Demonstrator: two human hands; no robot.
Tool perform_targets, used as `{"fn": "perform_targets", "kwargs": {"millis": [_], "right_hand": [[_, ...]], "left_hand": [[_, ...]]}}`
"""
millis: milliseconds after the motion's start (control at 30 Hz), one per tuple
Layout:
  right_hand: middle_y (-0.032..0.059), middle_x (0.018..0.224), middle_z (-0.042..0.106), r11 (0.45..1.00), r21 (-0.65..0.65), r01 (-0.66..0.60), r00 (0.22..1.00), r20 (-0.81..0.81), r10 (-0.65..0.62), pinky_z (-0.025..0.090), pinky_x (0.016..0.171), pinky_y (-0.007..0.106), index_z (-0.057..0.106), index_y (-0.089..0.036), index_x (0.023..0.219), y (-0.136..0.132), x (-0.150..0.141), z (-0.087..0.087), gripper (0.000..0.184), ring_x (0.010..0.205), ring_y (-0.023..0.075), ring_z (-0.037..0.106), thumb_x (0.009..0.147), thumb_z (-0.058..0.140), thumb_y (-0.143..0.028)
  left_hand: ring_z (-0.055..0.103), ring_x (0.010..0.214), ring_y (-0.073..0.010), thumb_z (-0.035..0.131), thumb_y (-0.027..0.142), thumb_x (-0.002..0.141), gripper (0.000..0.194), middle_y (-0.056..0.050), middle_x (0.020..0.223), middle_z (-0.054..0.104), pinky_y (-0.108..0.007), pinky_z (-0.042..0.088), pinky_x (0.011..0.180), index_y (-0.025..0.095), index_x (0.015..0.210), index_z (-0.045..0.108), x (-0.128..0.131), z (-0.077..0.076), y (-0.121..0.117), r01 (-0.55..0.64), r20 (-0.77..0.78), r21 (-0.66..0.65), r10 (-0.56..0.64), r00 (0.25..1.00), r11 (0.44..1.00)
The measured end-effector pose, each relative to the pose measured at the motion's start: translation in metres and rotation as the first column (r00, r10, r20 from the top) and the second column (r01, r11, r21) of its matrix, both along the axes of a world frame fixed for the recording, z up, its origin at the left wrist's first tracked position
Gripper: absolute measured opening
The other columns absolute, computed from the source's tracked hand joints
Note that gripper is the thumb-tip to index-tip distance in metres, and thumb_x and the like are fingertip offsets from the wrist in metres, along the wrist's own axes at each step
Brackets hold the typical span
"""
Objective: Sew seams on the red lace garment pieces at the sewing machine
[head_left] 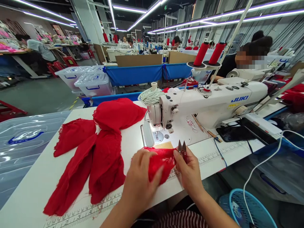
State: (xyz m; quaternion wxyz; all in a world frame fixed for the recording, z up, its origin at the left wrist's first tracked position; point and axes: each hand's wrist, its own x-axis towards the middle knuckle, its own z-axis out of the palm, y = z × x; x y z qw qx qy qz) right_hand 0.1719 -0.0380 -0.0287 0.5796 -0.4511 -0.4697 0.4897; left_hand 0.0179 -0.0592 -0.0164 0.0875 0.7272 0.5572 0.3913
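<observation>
We see a wide workroom lit by long rows of tube lights [129, 9] under a dark ceiling [124, 19]. On the left, a brown wall [10, 14] stands beyond a table [14, 51] with pale legs, and the grey-green floor [57, 95] carries a strip of yellow-and-black tape [74, 103]. A pale column [83, 19] rises left of centre. Beyond our white desk [130, 139], 2 blue cloth panels [135, 75] hang below 2 brown boards [140, 60], while grey curtains [280, 28] line the far right
</observation>
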Motion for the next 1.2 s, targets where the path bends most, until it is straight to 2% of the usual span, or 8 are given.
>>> {"fn": "perform_targets", "kwargs": {"millis": [133, 267, 500, 733, 900, 1000, 1067, 1200], "right_hand": [[-0.0022, 0.07, 0.053, 0.965, 0.11, -0.238, 0.962, 0.167, 0.218, 0.041, 0.058, 0.021, 0.059, -0.02, 0.078, -0.02, 0.0, 0.018, 0.013, 0.063, 0.01, 0.047, 0.087, 0.058, -0.028], [-0.0004, 0.079, 0.06, 0.911, 0.232, -0.342, 0.922, 0.268, 0.278, 0.045, 0.067, 0.022, 0.065, -0.022, 0.084, -0.025, -0.002, 0.029, 0.014, 0.073, 0.0112, 0.056, 0.09, 0.053, -0.022], [0.0015, 0.092, 0.068, 0.927, 0.207, -0.314, 0.926, 0.283, 0.25, 0.05, 0.071, 0.022, 0.058, -0.024, 0.107, -0.032, -0.009, 0.02, 0.019, 0.077, 0.0119, 0.062, 0.094, 0.045, -0.027], [0.007, 0.098, 0.07, 0.97, 0.193, -0.148, 0.872, 0.488, 0.036, 0.052, 0.075, 0.028, 0.058, -0.02, 0.115, -0.021, -0.009, 0.004, 0.029, 0.085, 0.0179, 0.066, 0.096, 0.039, -0.032], [0.0047, 0.093, 0.071, 0.953, 0.246, -0.177, 0.878, 0.477, 0.04, 0.053, 0.069, 0.024, 0.054, -0.02, 0.123, -0.016, -0.002, 0.006, 0.033, 0.076, 0.0147, 0.066, 0.096, 0.038, -0.028], [0.0046, 0.091, 0.072, 0.933, 0.288, -0.217, 0.853, 0.521, 0.038, 0.051, 0.069, 0.024, 0.061, -0.019, 0.113, -0.013, 0.004, 0.013, 0.027, 0.075, 0.0147, 0.066, 0.091, 0.047, -0.026], [0.0025, 0.079, 0.071, 0.934, 0.286, -0.216, 0.845, 0.535, 0.032, 0.049, 0.062, 0.023, 0.066, -0.019, 0.095, -0.011, 0.007, 0.019, 0.018, 0.067, 0.0137, 0.064, 0.088, 0.051, -0.026], [-0.0015, 0.062, 0.062, 0.969, 0.21, -0.128, 0.897, 0.442, 0.023, 0.044, 0.052, 0.021, 0.062, -0.02, 0.074, -0.005, 0.008, 0.023, 0.019, 0.054, 0.0112, 0.055, 0.087, 0.052, -0.029]], "left_hand": [[0.06, 0.103, -0.0274, 0.059, 0.025, 0.08, 0.038, -0.014, 0.11, 0.063, -0.038, 0.051, 0.083, 0.016, 0.116, 0.052, 0.014, -0.01, -0.024, -0.016, 0.063, 0.098, 0.01, 0.998, 0.995], [0.065, 0.076, -0.0181, 0.055, 0.022, 0.083, 0.011, -0.004, 0.084, 0.07, -0.027, 0.051, 0.07, 0.02, 0.091, 0.063, 0.008, 0.004, -0.022, 0.022, 0.33, -0.127, 0.021, 0.944, 0.992], [0.063, 0.072, -0.0163, 0.065, 0.03, 0.074, 0.017, -0.002, 0.079, 0.066, -0.025, 0.05, 0.066, 0.02, 0.087, 0.061, 0.007, 0.019, -0.012, 0.108, 0.671, -0.362, 0.178, 0.72, 0.926], [0.052, 0.055, -0.0102, 0.061, 0.039, 0.08, 0.023, -0.002, 0.079, 0.06, -0.023, 0.044, 0.054, 0.017, 0.075, 0.063, -0.003, 0.028, -0.01, 0.337, 0.685, -0.466, 0.092, 0.723, 0.818], [0.047, 0.044, -0.006, 0.066, 0.044, 0.078, 0.029, 0.004, 0.06, 0.052, -0.019, 0.036, 0.047, 0.017, 0.072, 0.056, -0.006, 0.031, -0.009, 0.605, 0.864, -0.485, 0.238, 0.444, 0.631], [0.047, 0.047, -0.0062, 0.072, 0.046, 0.072, 0.034, 0.005, 0.057, 0.049, -0.017, 0.035, 0.046, 0.016, 0.07, 0.055, -0.002, 0.03, -0.006, 0.674, 0.888, -0.453, 0.359, 0.287, 0.583], [0.048, 0.049, -0.0065, 0.075, 0.048, 0.068, 0.037, 0.004, 0.059, 0.052, -0.018, 0.037, 0.048, 0.015, 0.074, 0.059, 0.001, 0.03, -0.005, 0.695, 0.893, -0.446, 0.329, 0.306, 0.564], [0.048, 0.053, -0.007, 0.08, 0.039, 0.064, 0.034, 0.002, 0.06, 0.059, -0.017, 0.037, 0.051, 0.013, 0.08, 0.067, 0.005, 0.031, -0.002, 0.621, 0.825, -0.533, 0.189, 0.533, 0.575]]}}
